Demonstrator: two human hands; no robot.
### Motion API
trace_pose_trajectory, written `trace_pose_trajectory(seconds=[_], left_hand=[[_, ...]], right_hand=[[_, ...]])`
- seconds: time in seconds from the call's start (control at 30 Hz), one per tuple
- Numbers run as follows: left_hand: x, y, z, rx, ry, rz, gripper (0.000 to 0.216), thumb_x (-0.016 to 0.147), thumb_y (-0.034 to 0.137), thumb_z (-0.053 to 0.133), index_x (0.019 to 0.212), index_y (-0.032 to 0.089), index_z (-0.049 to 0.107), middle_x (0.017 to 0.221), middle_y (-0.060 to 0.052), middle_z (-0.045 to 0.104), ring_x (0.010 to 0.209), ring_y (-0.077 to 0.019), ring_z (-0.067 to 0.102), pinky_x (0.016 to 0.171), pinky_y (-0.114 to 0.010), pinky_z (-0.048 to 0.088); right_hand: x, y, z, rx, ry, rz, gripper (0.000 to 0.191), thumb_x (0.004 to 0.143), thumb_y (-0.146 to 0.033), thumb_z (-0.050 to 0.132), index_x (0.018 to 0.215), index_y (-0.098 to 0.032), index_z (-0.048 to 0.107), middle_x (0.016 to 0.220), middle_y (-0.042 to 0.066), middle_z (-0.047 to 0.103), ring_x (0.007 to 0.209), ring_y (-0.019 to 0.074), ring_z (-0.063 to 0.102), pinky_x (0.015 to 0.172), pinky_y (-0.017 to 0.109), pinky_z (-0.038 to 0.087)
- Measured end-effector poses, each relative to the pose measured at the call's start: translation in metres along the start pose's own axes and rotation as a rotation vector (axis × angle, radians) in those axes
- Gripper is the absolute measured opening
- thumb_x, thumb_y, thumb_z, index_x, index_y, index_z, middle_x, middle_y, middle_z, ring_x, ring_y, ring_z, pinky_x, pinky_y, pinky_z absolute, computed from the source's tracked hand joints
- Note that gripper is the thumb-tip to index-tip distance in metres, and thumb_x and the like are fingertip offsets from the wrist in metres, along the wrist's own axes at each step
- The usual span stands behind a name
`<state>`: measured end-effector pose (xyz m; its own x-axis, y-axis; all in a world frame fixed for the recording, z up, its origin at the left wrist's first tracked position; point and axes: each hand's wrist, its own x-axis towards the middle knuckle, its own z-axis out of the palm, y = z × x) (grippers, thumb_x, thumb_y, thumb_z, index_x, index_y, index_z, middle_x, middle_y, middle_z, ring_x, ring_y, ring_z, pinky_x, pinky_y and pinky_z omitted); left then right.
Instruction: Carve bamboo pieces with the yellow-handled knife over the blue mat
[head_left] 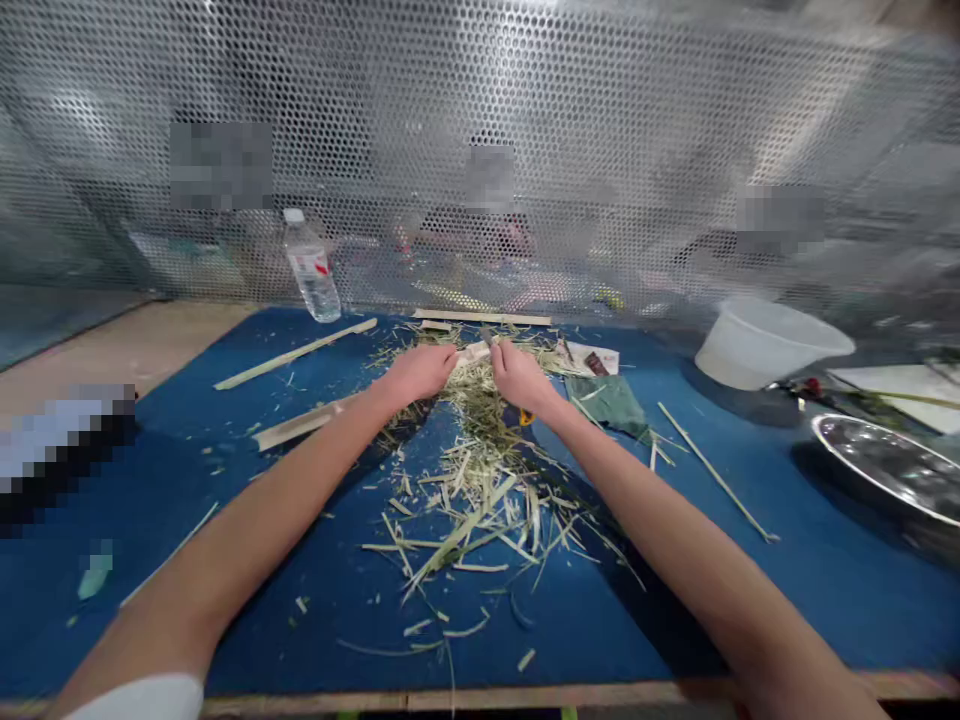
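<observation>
I see 1 metal screen (420, 110), punched full of holes, along the far side of the table (169, 325), with bright glare near its top. A blue mat (337, 590) covers much of the tabletop.

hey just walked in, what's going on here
A person is working with both bare hands over a blue mat. The left hand grips a pale strip, and the right hand holds a small grey tool, perhaps a blade, close against it. Shavings lie heaped below the hands and scattered toward the near edge. A water bottle stands at the back left, and a white tub sits at the right.
</observation>
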<state>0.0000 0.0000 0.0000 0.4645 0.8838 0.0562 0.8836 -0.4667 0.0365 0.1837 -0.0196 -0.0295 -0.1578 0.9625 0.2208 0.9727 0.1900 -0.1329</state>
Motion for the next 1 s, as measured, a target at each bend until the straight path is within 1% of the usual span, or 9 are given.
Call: trace_pose_trajectory(seconds=[0.07,0.13,0.27,0.4,0.53,0.67,0.87,1.0], left_hand=[[0.0,0.002,0.007,0.031,-0.033,-0.017,0.047,0.099,0.039,0.027,0.104,0.017,0.069,0.105,-0.016,0.074,0.097,-0.0282,0.069,0.082,-0.037,0.052],[-0.001,0.005,0.013,0.062,-0.04,-0.033,0.047,0.099,0.039,0.029,0.101,0.016,0.07,0.103,-0.017,0.074,0.097,-0.0294,0.07,0.082,-0.038,0.052],[-0.005,0.015,0.025,0.121,0.024,-0.058,0.048,0.1,0.038,0.032,0.103,0.012,0.072,0.1,-0.02,0.074,0.098,-0.0327,0.071,0.081,-0.041,0.053],[-0.005,0.02,0.033,0.139,0.068,-0.06,0.046,0.101,0.035,0.033,0.111,0.009,0.069,0.097,-0.022,0.074,0.098,-0.0342,0.071,0.081,-0.044,0.054],[-0.003,0.02,0.036,0.14,0.069,-0.063,0.044,0.101,0.034,0.034,0.107,0.01,0.071,0.094,-0.021,0.074,0.095,-0.0337,0.072,0.079,-0.043,0.055],[-0.004,0.02,0.037,0.134,0.069,-0.065,0.043,0.101,0.033,0.034,0.104,0.012,0.072,0.094,-0.019,0.075,0.094,-0.0315,0.073,0.079,-0.042,0.056],[-0.007,0.025,0.037,0.13,0.075,-0.067,0.044,0.102,0.033,0.032,0.109,0.011,0.069,0.095,-0.019,0.075,0.096,-0.0316,0.072,0.078,-0.04,0.055],[-0.009,0.029,0.04,0.127,0.088,-0.059,0.046,0.103,0.034,0.028,0.112,0.009,0.066,0.094,-0.02,0.074,0.096,-0.0325,0.072,0.077,-0.041,0.055]], right_hand=[[0.0,-0.004,0.0,0.0,-0.033,-0.023,0.044,0.105,-0.032,0.015,0.116,-0.014,0.054,0.109,0.017,0.068,0.096,0.0289,0.066,0.078,0.033,0.042],[0.0,-0.006,0.0,0.003,-0.069,-0.041,0.042,0.105,-0.032,0.018,0.113,-0.014,0.055,0.11,0.017,0.069,0.096,0.0277,0.066,0.079,0.032,0.042],[-0.002,-0.007,0.003,0.019,-0.145,-0.056,0.041,0.104,-0.031,0.02,0.11,-0.013,0.056,0.109,0.018,0.07,0.097,0.0272,0.067,0.08,0.031,0.044],[-0.004,-0.007,0.006,0.025,-0.182,-0.021,0.041,0.104,-0.032,0.022,0.114,-0.012,0.056,0.109,0.019,0.07,0.101,0.0292,0.068,0.084,0.033,0.046],[-0.007,-0.01,0.005,0.021,-0.227,0.015,0.04,0.103,-0.032,0.025,0.115,-0.01,0.056,0.11,0.022,0.07,0.102,0.0301,0.068,0.086,0.035,0.048],[-0.01,-0.015,0.002,0.016,-0.252,0.036,0.04,0.102,-0.032,0.026,0.117,-0.009,0.055,0.109,0.023,0.069,0.101,0.0311,0.069,0.084,0.036,0.05],[-0.014,-0.02,0.001,-0.008,-0.286,0.054,0.033,0.1,-0.027,0.029,0.117,-0.009,0.052,0.108,0.024,0.068,0.102,0.0326,0.069,0.08,0.038,0.052],[-0.016,-0.022,-0.001,0.002,-0.307,0.072,0.031,0.098,-0.021,0.031,0.118,-0.009,0.051,0.111,0.025,0.067,0.104,0.033,0.068,0.082,0.039,0.052]])
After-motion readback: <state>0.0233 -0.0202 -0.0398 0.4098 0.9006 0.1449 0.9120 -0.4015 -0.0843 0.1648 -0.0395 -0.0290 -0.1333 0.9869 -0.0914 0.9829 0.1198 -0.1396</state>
